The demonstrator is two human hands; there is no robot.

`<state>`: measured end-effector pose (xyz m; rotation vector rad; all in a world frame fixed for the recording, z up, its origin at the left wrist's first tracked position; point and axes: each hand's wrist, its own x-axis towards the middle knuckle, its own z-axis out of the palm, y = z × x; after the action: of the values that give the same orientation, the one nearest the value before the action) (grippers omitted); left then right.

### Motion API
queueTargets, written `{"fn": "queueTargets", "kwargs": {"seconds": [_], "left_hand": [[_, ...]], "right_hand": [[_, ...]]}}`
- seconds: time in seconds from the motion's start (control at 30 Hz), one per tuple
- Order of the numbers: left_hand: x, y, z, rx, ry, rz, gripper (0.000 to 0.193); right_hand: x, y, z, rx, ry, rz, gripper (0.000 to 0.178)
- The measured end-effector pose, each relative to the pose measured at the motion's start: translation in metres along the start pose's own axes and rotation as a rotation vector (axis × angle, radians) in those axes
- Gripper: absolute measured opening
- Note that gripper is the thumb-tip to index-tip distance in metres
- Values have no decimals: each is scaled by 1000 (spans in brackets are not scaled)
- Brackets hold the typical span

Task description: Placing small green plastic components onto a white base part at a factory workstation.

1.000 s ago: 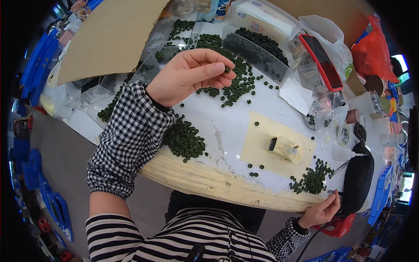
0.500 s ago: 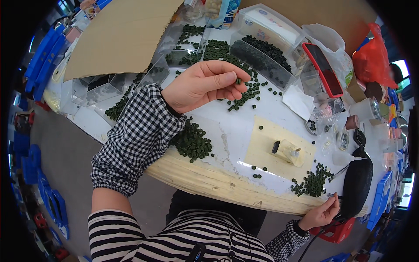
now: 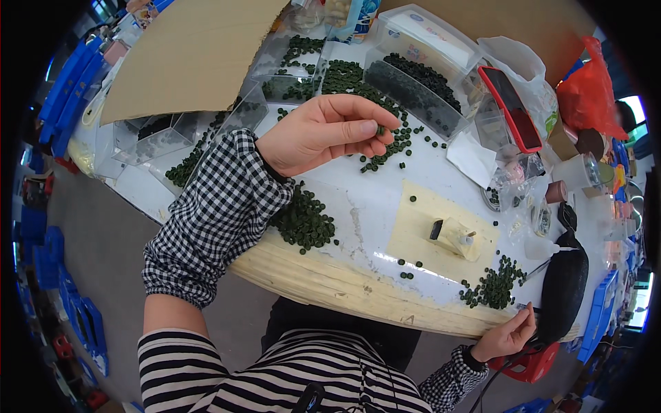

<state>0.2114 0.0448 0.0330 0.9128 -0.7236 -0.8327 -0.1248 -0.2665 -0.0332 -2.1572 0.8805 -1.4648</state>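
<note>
The left hand (image 3: pixel 323 135) pinches a small green piece (image 3: pixel 381 130), partly hidden by its fingers, slightly nearer the yellowish block (image 3: pixel 457 239) than a second ago. The right hand (image 3: pixel 507 336), unmoved at the bench (image 3: pixel 330 280) edge near a green pile (image 3: pixel 494 283), is nearly closed; whatever it grips is unclear. Beyond the left hand, cardboard (image 3: pixel 189 62) covers trays (image 3: pixel 155 144); a clear container (image 3: pixel 406 96) bears printing.

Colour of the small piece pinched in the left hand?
The small piece is dark green; head view shows best.
</note>
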Motion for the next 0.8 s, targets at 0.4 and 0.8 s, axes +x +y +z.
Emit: {"fn": "queueTargets", "kwargs": {"seconds": [0.4,0.8], "left_hand": [[1,-2,-1,-4,13,7,21],[1,-3,-6,-100,-18,-3,22]], "right_hand": [[0,-1,0,-5,7,14,20],[-1,-3,1,-15,7,13,21]]}}
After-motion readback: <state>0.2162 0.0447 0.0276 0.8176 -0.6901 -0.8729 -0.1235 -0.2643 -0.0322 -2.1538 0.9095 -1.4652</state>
